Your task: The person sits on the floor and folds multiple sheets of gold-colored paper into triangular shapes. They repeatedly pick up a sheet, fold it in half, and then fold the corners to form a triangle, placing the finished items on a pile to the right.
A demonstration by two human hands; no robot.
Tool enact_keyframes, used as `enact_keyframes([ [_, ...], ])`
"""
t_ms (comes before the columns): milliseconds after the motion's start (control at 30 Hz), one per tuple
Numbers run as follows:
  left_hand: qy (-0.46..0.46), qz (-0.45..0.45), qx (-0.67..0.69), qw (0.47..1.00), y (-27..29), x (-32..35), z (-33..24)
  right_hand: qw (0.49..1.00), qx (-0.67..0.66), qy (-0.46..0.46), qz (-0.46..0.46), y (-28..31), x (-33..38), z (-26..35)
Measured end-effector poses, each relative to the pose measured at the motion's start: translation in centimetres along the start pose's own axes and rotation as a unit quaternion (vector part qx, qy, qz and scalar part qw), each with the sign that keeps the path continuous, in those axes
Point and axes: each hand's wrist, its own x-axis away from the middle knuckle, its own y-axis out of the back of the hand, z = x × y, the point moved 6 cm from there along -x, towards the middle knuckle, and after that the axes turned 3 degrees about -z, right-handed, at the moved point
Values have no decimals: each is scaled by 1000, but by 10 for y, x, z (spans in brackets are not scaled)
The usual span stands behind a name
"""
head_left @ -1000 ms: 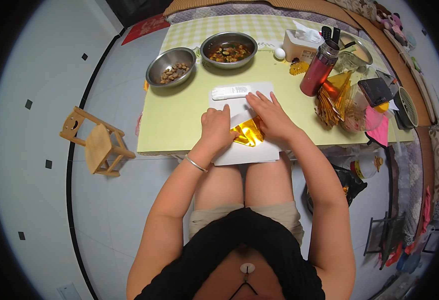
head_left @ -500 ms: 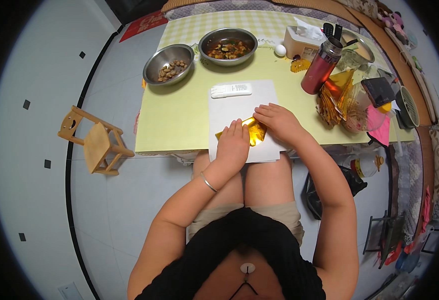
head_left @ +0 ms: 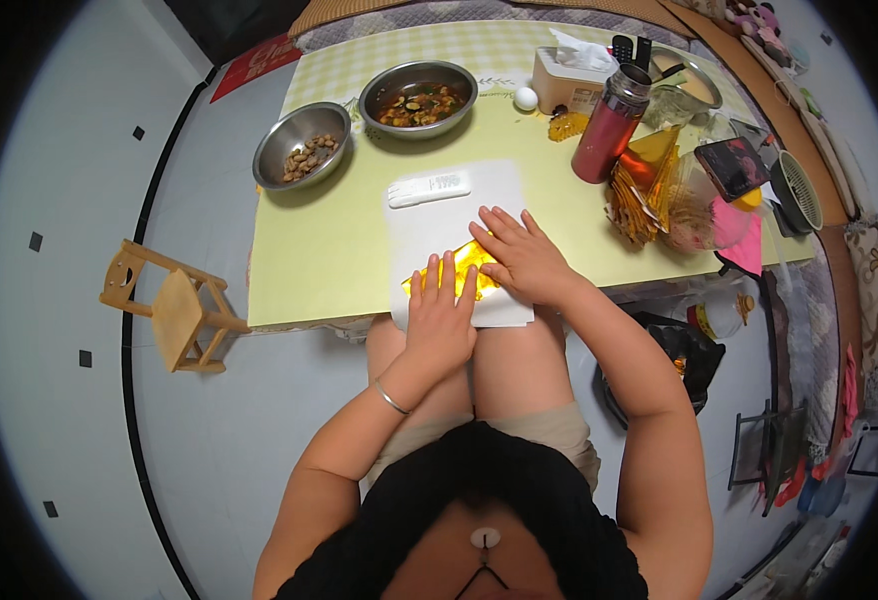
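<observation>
A piece of shiny gold foil paper (head_left: pixel 470 257) lies on a white paper sheet (head_left: pixel 507 185) at the table's near edge. My left hand (head_left: pixel 441 325) rests flat over the foil's left and lower part, fingers stretched out. Across its right side lies my right hand (head_left: pixel 527 258), fingers spread and palm down. Both hands hide parts of the foil, so I cannot tell its full shape. Just beyond the hands, a long white plastic object (head_left: pixel 429 189) sits on the sheet.
Two steel bowls stand at the far left, one with brown nuts (head_left: pixel 305 140), one with food in liquid (head_left: pixel 419 100). To the right are a red flask (head_left: pixel 609 135), folded gold papers (head_left: pixel 639 195), a phone (head_left: pixel 732 167) and a tissue box (head_left: pixel 569 82). A wooden chair (head_left: pixel 179 310) stands left.
My right hand has slid nearer over the foil's right side and its fingers have spread. My left hand's fingers have spread as well. The whole view has shifted slightly.
</observation>
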Motion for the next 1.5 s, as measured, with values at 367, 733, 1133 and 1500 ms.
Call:
enact_keyframes([
  [367, -91, 44, -12, 995, 24, 15, 0, 997, -39, 59, 22, 10, 6, -4],
  [733, -60, -110, 68, 990, 49, 1, 29, 988, -79, 103, -78, 33, 17, -1],
  [1133, 138, -173, 331, 917, 37, -9, 85, 961, -234, 6, -145, 35, 5, -8],
  [1500, 334, -78, 625, 701, 20, -5, 120, 724, -643, -211, -132, 19, 14, -14],
])
